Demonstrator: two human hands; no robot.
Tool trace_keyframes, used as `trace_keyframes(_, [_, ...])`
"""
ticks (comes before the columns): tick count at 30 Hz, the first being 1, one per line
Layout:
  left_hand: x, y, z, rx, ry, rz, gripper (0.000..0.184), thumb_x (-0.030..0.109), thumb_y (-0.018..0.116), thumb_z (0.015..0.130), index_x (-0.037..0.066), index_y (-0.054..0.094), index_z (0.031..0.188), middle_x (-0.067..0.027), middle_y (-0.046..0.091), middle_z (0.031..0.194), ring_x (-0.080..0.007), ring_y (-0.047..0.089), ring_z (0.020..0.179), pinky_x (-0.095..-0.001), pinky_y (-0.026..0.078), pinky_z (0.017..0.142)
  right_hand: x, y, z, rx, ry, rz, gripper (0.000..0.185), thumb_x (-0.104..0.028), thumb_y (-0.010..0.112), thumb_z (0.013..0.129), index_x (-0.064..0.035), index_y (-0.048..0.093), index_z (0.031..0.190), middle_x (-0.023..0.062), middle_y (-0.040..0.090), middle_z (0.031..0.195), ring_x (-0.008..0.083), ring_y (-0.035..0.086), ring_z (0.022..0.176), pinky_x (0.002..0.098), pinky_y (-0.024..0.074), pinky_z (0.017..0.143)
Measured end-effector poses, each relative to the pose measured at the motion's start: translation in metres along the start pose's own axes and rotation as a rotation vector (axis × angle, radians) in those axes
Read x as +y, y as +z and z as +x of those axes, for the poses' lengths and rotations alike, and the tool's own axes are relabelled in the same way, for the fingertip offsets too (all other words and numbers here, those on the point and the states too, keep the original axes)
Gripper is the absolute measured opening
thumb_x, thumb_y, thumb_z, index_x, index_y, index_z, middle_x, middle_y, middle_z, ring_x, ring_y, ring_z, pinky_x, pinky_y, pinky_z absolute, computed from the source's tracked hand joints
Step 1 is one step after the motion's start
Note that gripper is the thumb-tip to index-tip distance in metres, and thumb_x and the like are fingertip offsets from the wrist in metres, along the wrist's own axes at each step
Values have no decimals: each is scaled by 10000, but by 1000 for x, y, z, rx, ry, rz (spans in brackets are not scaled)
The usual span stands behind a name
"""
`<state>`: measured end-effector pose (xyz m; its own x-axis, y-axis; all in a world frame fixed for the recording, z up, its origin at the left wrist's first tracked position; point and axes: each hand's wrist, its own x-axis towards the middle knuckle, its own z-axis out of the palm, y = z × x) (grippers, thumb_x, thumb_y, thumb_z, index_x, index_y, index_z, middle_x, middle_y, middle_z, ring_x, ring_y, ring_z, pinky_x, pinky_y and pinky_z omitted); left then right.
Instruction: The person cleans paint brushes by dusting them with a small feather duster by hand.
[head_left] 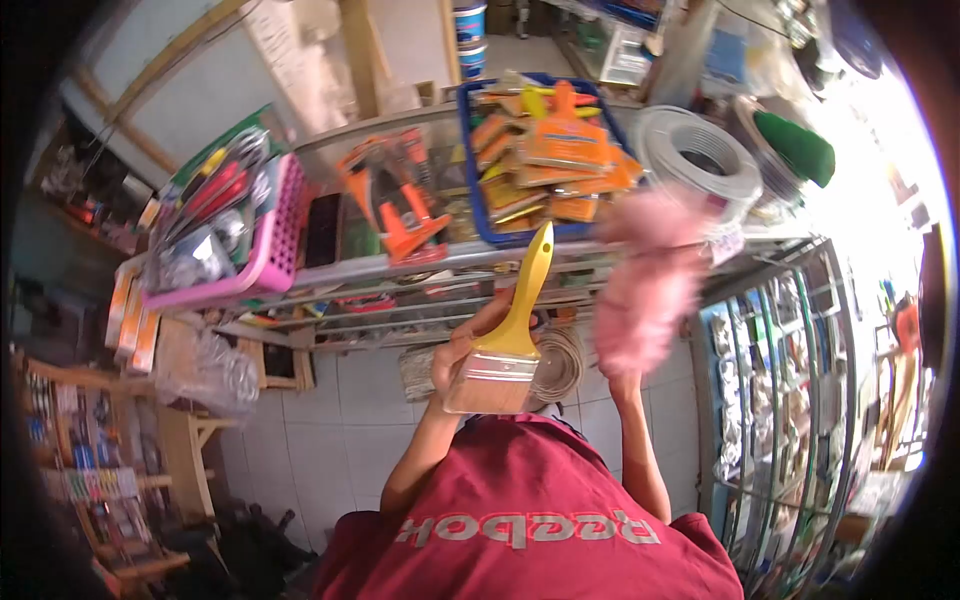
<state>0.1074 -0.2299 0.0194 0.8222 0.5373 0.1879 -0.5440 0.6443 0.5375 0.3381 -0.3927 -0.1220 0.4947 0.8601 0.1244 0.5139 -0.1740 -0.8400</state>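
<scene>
My left hand [455, 362] is closed around a wide paintbrush [514, 325] with a yellow handle and a metal band. Its handle points up and away from me, and its light brown bristles point down toward my shirt. To the right, my right hand [624, 381] grips a pink cloth [648, 300], smeared by motion, which covers most of the fingers. The cloth is raised in front of the counter, apart from the brush. Beyond the brush, a blue basket [478, 205] on the counter holds a pile of brushes in orange and yellow packaging [565, 140].
A glass-fronted counter [400, 268] runs across in front of me. On it stand a pink basket of tools [287, 225], a dark phone [323, 230], orange-packed tools [400, 205] and a coil of white cable [690, 150]. A metal rack [775, 380] stands at right.
</scene>
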Motion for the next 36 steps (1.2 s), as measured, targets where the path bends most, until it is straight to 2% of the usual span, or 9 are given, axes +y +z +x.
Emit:
trace_keyframes(5, [8, -20, -23, 201, 117, 191, 827, 411, 504, 820, -80, 190, 1407, -250, 452, 1289, -298, 518, 1139, -395, 407, 981, -31, 42, 14, -67, -41, 209, 390, -275, 535, 831, 1, 554, 1107, 107, 587, 938, 186, 529, 829, 314, 436, 707])
trace_keyframes(11, [4, -3, -6, 34, 153, 281, 835, 455, 468, 839, -90, 184, 1405, -233, 479, 1243, -292, 511, 1146, -399, 403, 982, -82, 69, 10, -284, -43, 401, 484, -283, 585, 840, -12, 480, 1228, 95, 528, 1137, 189, 466, 1040, 319, 387, 871])
trace_keyframes(17, [-16, 10, 6, 84, 136, 470, 797, 449, 427, 862, -101, 209, 1396, -226, 408, 1348, -271, 423, 1252, -359, 311, 1046, -98, 48, -2, -355, 238, 867, 606, -262, 661, 826, -27, 420, 1330, 84, 456, 1333, 189, 371, 1263, 329, 308, 1046])
trace_keyframes(19, [-25, 3, 11, 82, 70, 525, 772, 445, 401, 878, -96, 218, 1396, -217, 407, 1353, -261, 409, 1263, -351, 282, 1059, -97, 40, 1, -159, 248, 808, 631, -294, 773, 727, -50, 494, 1238, 74, 533, 1179, 200, 493, 1098, 349, 422, 935])
trace_keyframes(22, [-44, -10, 10, 129, -38, 596, 725, 443, 398, 896, -78, 272, 1384, -189, 441, 1324, -243, 425, 1236, -343, 280, 1051, -88, 13, -1, -177, 475, 689, 499, -291, 760, 728, -47, 586, 1127, 51, 629, 952, 183, 565, 952, 319, 462, 811])
trace_keyframes(25, [-71, 0, 28, 151, -86, 615, 636, 379, 520, 883, -53, 383, 1330, -137, 490, 1270, -203, 467, 1169, -326, 331, 1007, -64, -21, 3, -36, 357, 478, 391, -269, 723, 759, -1, 636, 1031, 48, 603, 768, 137, 544, 685, 275, 427, 579])
trace_keyframes(28, [-108, 24, 44, 226, -168, 859, 472, 153, 687, 824, -11, 495, 1223, -54, 552, 1178, -119, 498, 1078, -277, 396, 929, -10, -59, 9, -137, 221, 221, 393, -303, 694, 790, -1, 640, 1035, 85, 625, 816, 175, 582, 758, 310, 471, 645])
trace_keyframes(31, [-153, 39, 66, 298, -69, 796, 468, 163, 654, 855, 14, 475, 1261, -27, 559, 1152, -95, 504, 1043, -261, 394, 914, 24, -93, 28, 57, -232, 30, 405, -311, 656, 830, -36, 610, 1123, 81, 648, 921, 180, 593, 874, 316, 496, 725])
trace_keyframes(36, [-169, 70, 88, 262, -55, 865, 409, 139, 609, 885, -1, 479, 1246, -36, 563, 1153, -97, 494, 1071, -268, 384, 929, 66, -126, 37, -220, -34, 156, 414, -293, 593, 867, -35, 545, 1187, 69, 620, 941, 184, 563, 877, 320, 457, 721])
